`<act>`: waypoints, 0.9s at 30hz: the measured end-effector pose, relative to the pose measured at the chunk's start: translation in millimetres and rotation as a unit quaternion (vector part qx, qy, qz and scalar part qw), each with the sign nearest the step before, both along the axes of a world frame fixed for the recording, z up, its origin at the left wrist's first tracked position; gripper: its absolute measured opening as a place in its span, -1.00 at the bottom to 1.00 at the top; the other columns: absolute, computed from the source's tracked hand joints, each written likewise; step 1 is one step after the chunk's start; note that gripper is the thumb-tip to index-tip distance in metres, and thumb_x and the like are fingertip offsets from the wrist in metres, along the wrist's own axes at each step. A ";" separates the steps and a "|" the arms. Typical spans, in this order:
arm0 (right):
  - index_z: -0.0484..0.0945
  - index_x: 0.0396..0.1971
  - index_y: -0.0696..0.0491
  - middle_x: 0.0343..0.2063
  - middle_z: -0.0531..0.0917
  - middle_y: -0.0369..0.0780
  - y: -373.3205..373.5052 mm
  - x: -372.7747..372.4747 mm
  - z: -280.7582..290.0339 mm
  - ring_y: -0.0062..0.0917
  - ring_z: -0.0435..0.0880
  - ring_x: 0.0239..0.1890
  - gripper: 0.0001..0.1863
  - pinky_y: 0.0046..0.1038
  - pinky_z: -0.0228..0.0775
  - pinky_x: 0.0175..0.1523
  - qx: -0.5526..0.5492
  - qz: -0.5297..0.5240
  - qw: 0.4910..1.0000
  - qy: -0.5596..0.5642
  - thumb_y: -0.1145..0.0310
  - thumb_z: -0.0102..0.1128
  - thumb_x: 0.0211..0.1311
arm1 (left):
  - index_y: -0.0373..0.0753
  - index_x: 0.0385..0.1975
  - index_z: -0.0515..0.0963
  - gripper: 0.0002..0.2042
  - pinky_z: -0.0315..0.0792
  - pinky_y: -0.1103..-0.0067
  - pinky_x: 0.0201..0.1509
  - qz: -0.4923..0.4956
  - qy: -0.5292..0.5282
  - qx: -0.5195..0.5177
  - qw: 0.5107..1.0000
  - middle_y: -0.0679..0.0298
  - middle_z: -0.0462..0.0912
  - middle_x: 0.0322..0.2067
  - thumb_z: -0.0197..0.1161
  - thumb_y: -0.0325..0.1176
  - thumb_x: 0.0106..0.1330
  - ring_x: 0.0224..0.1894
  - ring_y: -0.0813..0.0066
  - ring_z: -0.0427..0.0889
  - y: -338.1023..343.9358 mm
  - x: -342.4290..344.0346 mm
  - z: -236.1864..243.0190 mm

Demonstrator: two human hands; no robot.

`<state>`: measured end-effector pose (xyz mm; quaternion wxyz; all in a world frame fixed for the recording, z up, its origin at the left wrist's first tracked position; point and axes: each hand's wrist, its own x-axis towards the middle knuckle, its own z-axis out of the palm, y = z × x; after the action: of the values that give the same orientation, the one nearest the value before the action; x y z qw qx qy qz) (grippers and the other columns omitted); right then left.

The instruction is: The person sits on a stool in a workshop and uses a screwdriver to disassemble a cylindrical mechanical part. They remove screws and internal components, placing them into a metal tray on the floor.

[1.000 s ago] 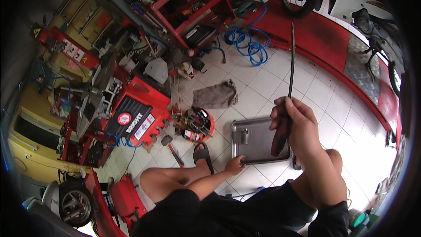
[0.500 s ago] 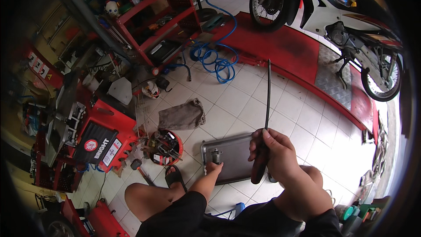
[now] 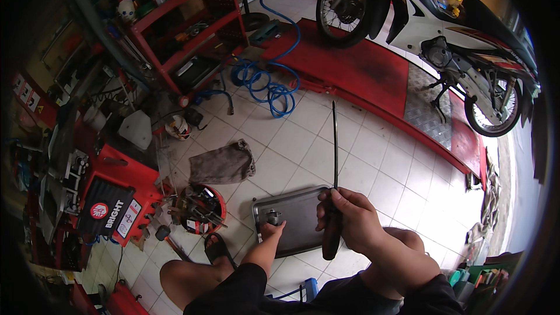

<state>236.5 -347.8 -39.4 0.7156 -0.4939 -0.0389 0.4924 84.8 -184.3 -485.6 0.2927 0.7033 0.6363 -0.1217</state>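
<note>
In my right hand point(image 3: 350, 216) is a long screwdriver point(image 3: 335, 146), its dark handle gripped and its thin shaft pointing up and away from me. My left hand point(image 3: 273, 232) is lower, over a shallow metal tray point(image 3: 300, 195) on the tiled floor, with its fingers closed on a small metal cylindrical part point(image 3: 272, 216) at the tray's left side. My right hand and the screwdriver handle hide some of the tray's right side.
A bucket of tools point(image 3: 201, 213), grey rag point(image 3: 220, 162) and mallet point(image 3: 172, 242) lie left of the tray. Behind are a red machine point(image 3: 111, 192), red cart point(image 3: 178, 35), blue hose coils point(image 3: 265, 93) and a motorcycle point(image 3: 443, 52) on a red lift point(image 3: 356, 58).
My left hand has moved up into the tray onto the metal part. My right hand and screwdriver appear lower and further left as the view has shifted.
</note>
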 end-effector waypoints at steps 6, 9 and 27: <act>0.47 -0.01 0.21 -0.32 0.63 -0.15 3.1 -2.1 -8.5 -0.42 0.66 -0.34 -0.64 -0.44 0.52 -0.23 -0.033 -0.011 0.998 -0.044 0.18 -0.09 0.59 | -0.30 -0.19 0.68 -0.38 0.63 0.27 -0.04 -0.073 -0.007 -0.032 0.997 0.09 0.76 -0.20 0.57 0.16 -0.03 -0.16 0.09 0.75 21.8 -1.7 -24.2; 0.49 -0.07 0.23 -0.34 0.63 -0.14 9.6 -6.6 -14.5 -0.43 0.64 -0.39 -0.66 -0.42 0.51 -0.22 -0.019 -0.041 0.999 -0.027 0.22 -0.06 0.57 | -0.29 -0.24 0.70 -0.41 0.64 0.44 -0.23 0.035 -0.144 -0.218 0.965 0.19 0.76 -0.29 0.62 0.13 -0.06 -0.30 0.35 0.74 55.0 -34.7 -41.9; 0.53 0.00 0.28 -0.30 0.67 -0.19 42.5 -38.1 -35.3 -0.59 0.56 -0.52 -0.70 -0.51 0.42 -0.39 -0.094 0.151 0.941 -0.289 0.37 0.03 0.47 | -0.28 -0.02 0.56 -0.59 0.59 0.45 -0.05 0.045 -0.640 -0.310 0.702 0.16 0.68 -0.11 0.45 -0.15 0.29 -0.10 0.30 0.70 169.4 -37.2 346.1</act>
<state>198.5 -305.3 -74.6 0.5407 -0.6684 -0.2715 0.4327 47.5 -14.9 -139.5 0.8360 0.4520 0.2531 0.1807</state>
